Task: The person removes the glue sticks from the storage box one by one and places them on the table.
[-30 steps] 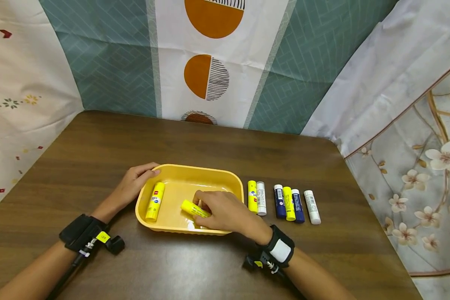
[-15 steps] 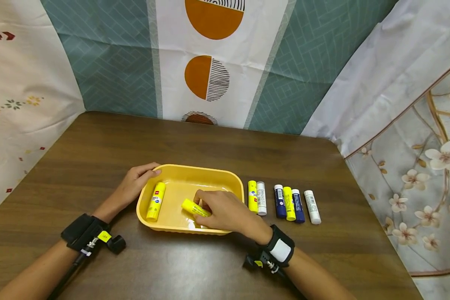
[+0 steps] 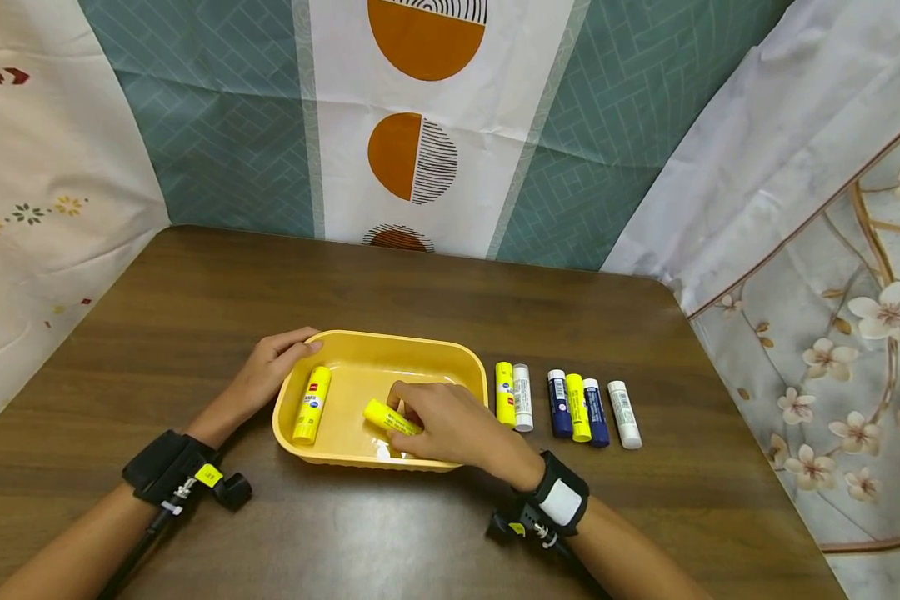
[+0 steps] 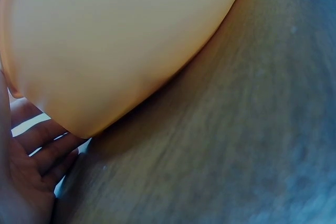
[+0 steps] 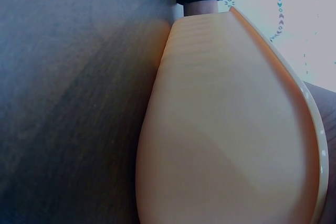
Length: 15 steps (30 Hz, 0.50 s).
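A yellow plastic tray (image 3: 390,337) stands on the table in the head view. My left hand (image 3: 273,367) holds its far left corner, thumb over the rim and fingers along the outer wall. In the left wrist view those fingers (image 4: 44,145) lie against the tray's outside. Inside the tray, my right hand (image 3: 453,422) pinches a yellow glue stick (image 3: 382,415), which lies slantwise near the tray floor; its right end is hidden by the hand. A second yellow glue stick (image 3: 312,406) lies along the tray's left side. The right wrist view shows only the tray's outer wall (image 5: 226,119).
Right of the tray lie a yellow glue stick (image 3: 505,395) and a white one (image 3: 522,398) side by side. Further right are a navy stick (image 3: 558,404), a yellow one (image 3: 577,408), another navy stick (image 3: 596,413) and a white stick (image 3: 625,415). Patterned cloths (image 3: 495,183) hang behind the table.
Both hands and the glue sticks keep their places. The head view has shifted very slightly.
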Each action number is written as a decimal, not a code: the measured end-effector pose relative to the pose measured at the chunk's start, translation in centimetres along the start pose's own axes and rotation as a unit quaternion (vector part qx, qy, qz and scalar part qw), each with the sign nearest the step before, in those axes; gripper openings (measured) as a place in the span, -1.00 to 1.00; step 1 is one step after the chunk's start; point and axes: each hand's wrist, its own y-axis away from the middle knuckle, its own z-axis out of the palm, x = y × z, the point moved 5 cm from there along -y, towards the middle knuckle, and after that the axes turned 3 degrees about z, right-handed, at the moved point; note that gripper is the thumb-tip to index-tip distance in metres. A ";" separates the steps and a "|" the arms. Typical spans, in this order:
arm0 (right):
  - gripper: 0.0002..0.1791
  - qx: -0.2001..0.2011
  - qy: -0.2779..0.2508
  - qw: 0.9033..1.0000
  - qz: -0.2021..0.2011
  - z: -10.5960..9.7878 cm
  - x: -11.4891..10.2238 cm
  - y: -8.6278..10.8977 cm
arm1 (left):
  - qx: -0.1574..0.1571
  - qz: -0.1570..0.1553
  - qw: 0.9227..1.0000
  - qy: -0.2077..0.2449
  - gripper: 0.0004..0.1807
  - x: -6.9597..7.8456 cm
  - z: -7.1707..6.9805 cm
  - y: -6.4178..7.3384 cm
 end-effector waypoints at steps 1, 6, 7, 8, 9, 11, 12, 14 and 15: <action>-0.72 0.000 0.001 1.000 0.000 0.0 0.0 0.0 | -0.001 -0.001 1.000 0.001 -0.60 0.0 0.0 0.0; -0.72 -0.001 0.001 1.000 -0.002 0.0 0.0 0.1 | -0.002 0.001 1.000 0.005 -0.61 0.0 0.0 -0.1; -0.72 -0.001 0.001 1.000 -0.001 0.0 0.0 0.1 | -0.003 0.002 1.000 0.005 -0.61 0.0 0.0 -0.1; -0.72 -0.001 0.001 1.000 -0.001 0.0 0.0 0.1 | -0.002 0.004 1.000 0.004 -0.61 0.0 0.0 -0.1; -0.72 -0.001 0.001 1.000 -0.001 0.0 0.0 0.1 | -0.003 0.005 1.000 0.005 -0.61 0.0 0.0 -0.1; -0.72 0.000 0.001 1.000 0.000 0.0 0.0 0.0 | -0.002 0.007 1.000 0.003 -0.62 0.0 0.0 -0.1; -0.72 0.000 0.001 1.000 0.000 0.0 0.0 0.0 | -0.002 0.008 1.000 0.001 -0.62 0.0 0.0 -0.1; -0.72 0.000 0.002 1.000 0.000 0.0 0.0 0.0 | -0.002 0.008 1.000 0.000 -0.62 0.0 0.0 -0.1; -0.72 0.001 0.003 1.000 0.000 0.0 0.0 0.0 | -0.003 0.007 1.000 0.001 -0.62 -0.1 0.0 -0.1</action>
